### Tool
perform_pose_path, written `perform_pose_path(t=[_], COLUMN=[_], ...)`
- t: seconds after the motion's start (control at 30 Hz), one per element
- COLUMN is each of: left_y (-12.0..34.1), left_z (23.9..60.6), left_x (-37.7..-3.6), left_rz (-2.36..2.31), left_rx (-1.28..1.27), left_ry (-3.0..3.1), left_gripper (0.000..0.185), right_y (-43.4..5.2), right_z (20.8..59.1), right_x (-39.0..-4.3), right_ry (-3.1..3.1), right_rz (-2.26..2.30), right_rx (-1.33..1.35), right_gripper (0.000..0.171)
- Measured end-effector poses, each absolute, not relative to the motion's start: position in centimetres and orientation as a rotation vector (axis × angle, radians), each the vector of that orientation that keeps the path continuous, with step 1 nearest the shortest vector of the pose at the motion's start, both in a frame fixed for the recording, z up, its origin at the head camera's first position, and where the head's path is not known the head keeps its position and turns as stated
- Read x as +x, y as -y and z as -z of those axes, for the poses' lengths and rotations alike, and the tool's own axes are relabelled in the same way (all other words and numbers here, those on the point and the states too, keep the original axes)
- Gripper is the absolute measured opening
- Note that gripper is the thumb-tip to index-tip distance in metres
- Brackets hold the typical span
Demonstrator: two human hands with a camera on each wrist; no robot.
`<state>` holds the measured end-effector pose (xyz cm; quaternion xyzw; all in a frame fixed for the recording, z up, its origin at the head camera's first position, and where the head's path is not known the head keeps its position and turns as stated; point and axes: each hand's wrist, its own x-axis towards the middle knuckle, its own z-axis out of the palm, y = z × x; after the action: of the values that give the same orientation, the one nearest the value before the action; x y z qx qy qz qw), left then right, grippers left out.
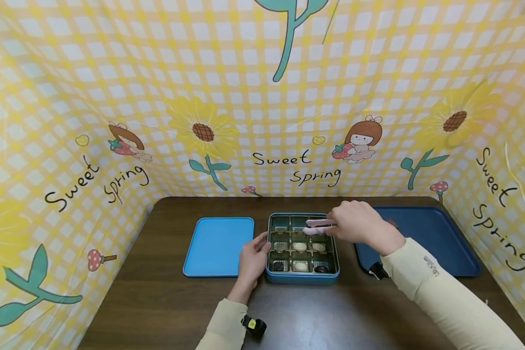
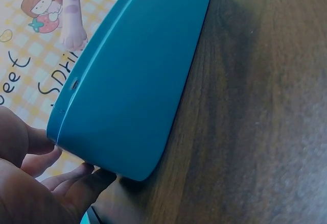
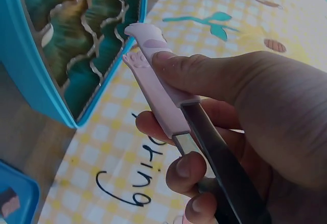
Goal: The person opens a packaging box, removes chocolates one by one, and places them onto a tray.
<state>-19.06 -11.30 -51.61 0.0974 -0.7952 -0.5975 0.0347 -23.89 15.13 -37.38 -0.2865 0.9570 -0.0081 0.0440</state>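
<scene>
Two tong tips (image 3: pixel 139 43) (empty) over box (image 1: pixel 301 278).

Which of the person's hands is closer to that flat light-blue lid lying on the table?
Left. The left hand rests against the tin's left wall, right beside the lid. The right hand holds pink tongs over the tin's far side.

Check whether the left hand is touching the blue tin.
Touching. In the head view the left hand rests against the left wall of the blue tin; the left wrist view shows its fingers meeting the tin's corner.
</scene>
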Motion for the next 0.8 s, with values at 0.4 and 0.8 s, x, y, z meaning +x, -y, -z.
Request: perform_pose_path(t=[0.4, 0.8], left_y=[11.2, 11.2], left_z=[51.7, 51.8], left_x=[-19.1, -19.1], left_rz=[1.824, 1.855], left_rx=[0.289, 0.276], left_ry=[2.445, 2.427], left_gripper=[0.036, 0.036], right_y=[-13.4, -12.2], right_z=[39.0, 40.2], right_x=[-23.6, -23.8], right_ry=[-2.894, -2.866], right_rz=[-0.009, -0.088], right_rx=[-0.956, -0.958], right_gripper=[0.018, 0.031])
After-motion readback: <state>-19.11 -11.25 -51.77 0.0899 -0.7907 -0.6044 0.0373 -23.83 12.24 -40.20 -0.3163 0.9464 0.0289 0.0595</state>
